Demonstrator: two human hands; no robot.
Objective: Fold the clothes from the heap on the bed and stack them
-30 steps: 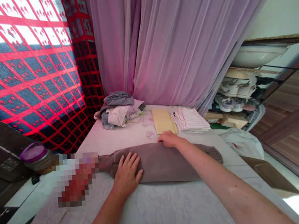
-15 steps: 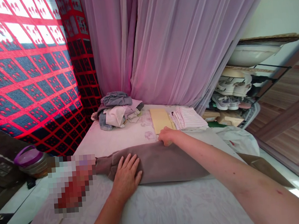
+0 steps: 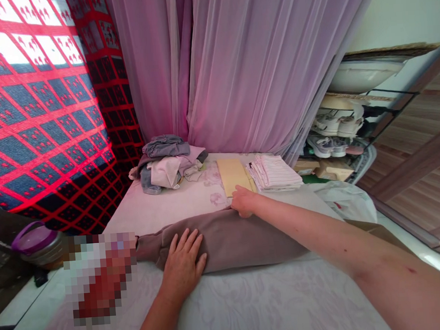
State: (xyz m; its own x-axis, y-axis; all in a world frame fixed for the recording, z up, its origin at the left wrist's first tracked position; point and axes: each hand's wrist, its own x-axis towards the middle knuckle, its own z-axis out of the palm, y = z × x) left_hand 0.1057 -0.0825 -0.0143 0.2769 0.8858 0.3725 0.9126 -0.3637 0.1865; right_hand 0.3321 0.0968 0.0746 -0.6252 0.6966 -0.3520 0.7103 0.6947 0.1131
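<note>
A brown-grey garment (image 3: 229, 240) lies folded lengthwise across the white patterned bed surface (image 3: 260, 303). My left hand (image 3: 182, 265) lies flat on its near left part, fingers stretched out. My right hand (image 3: 242, 202) rests at the garment's far edge with fingers curled over the fabric there; my right forearm crosses above the garment's right end and hides it.
A heap of loose grey and white clothes (image 3: 167, 163) sits at the far left. A folded yellow cloth (image 3: 233, 175) and a folded striped cloth (image 3: 275, 172) lie beyond the garment. Purple curtains (image 3: 243, 63) hang behind. A purple-lidded container (image 3: 35, 241) stands left; a shoe rack (image 3: 338, 136) stands right.
My right hand has shifted slightly left along the garment's far edge and curled onto the fabric. The left hand stays flat. The view has turned a little.
</note>
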